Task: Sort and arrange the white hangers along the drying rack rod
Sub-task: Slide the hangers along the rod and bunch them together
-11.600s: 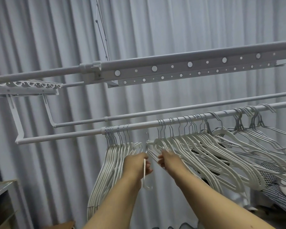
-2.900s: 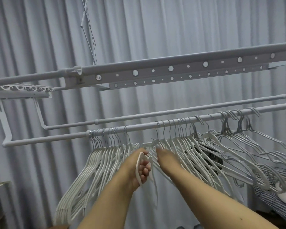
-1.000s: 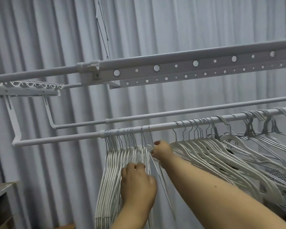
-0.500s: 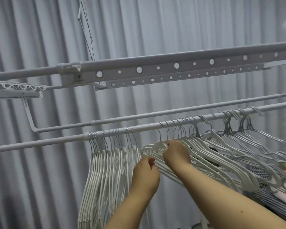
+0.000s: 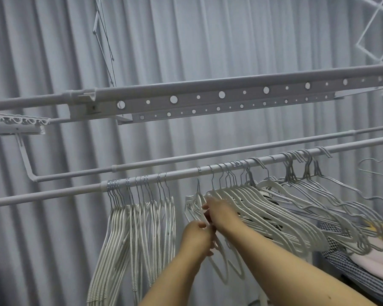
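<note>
Below the middle of the front rod [image 5: 186, 174], both forearms reach up from the bottom edge and the two hands meet in the gap between two groups of white hangers. The left hand [image 5: 197, 238] is turned with its back to the camera, its fingers curled round the thin frame of a loose hanger [image 5: 219, 261] just under its shoulder. The right hand [image 5: 220, 214] sits slightly higher, touching the left, its fingers bent and pinching the upper part of the same cluster of white wire; exactly which strands it holds cannot be told. The loose hanger hangs with its long axis running down and to the right, its lower end below both wrists, its hook not clearly on the rod.

Toward the rod's left end the sorted bundle of hangers [image 5: 137, 239] hangs packed close together, hooks side by side on the rod, bodies pointing steeply down and slightly left. Toward the right end the unsorted hangers [image 5: 296, 217] fan out, their arms slanting down to the right and overlapping. A rear rod [image 5: 208, 154] runs parallel behind, and a perforated rail [image 5: 208, 96] above. Folded fabrics [image 5: 367, 261] lie at the lower right corner, under the fanned hangers. Grey curtains [image 5: 53, 51] hang behind.
</note>
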Demonstrator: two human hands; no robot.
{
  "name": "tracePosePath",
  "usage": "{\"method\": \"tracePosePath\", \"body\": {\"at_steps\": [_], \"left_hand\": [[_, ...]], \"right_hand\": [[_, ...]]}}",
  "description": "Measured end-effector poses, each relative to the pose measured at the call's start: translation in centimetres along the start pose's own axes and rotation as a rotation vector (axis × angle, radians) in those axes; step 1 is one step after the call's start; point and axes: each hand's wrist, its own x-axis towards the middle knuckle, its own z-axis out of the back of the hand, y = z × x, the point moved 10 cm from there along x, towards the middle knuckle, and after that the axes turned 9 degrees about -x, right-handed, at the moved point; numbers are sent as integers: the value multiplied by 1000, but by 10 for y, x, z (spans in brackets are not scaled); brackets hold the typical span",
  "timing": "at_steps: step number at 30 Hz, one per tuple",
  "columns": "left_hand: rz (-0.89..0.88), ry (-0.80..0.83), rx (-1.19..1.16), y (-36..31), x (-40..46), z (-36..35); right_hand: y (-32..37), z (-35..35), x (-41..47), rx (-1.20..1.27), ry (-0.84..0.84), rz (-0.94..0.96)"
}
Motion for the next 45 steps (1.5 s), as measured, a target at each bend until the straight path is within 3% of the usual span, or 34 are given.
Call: {"method": "tracePosePath", "body": {"at_steps": [2,5,8,12,23,33,41,45], "left_hand": [[-34,-56,34,-6,-1,7],[-99,-96,24,-16,-2,14],[-126,-120,-21,-25,-5,18],[-130,-134,-104,-31,-4,21],[-87,-112,-267,-44,3,22],[-100,-118,-277,-46,-4,29],[-94,-127,-213,-46,-7,35],[-107,-109,-256,-54,-18,37]], "right_hand": [[7,5,-4,-80,-39,66],[19,26,-10,-490,-236,153],[7,24,-8,-658,-175,59],[-12,9,-4,-729,-41,-22],[-9,13,-6,-692,-49,2],[8,15,4,-622,-35,15],[20,10,12,-831,21,2],[20,14,15,-812,36,-31]]}}
